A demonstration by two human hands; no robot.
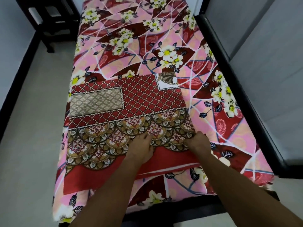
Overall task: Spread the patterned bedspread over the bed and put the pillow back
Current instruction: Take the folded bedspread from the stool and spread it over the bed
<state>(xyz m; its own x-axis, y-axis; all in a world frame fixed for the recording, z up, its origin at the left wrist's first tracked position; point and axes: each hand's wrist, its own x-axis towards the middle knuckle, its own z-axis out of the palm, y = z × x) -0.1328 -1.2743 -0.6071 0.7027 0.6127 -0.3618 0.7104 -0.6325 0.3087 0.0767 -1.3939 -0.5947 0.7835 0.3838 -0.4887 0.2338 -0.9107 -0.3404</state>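
A folded patterned bedspread (124,115), with red diamond lattice, a beige panel and scalloped medallions, lies on the near half of the bed. Under it the mattress is covered by a pink and dark red floral sheet (147,38). My left hand (141,146) rests palm down on the scalloped band near the fold's middle. My right hand (198,141) is at the fold's right edge, fingers curled onto the cloth there. Both forearms reach in from the bottom of the view. No pillow is in view.
The black bed frame (229,66) runs along the right side and across the near end. A dark stool or small table (49,18) stands at the far left beside the bed. Pale floor (32,128) lies to the left, and grey panels (270,54) stand on the right.
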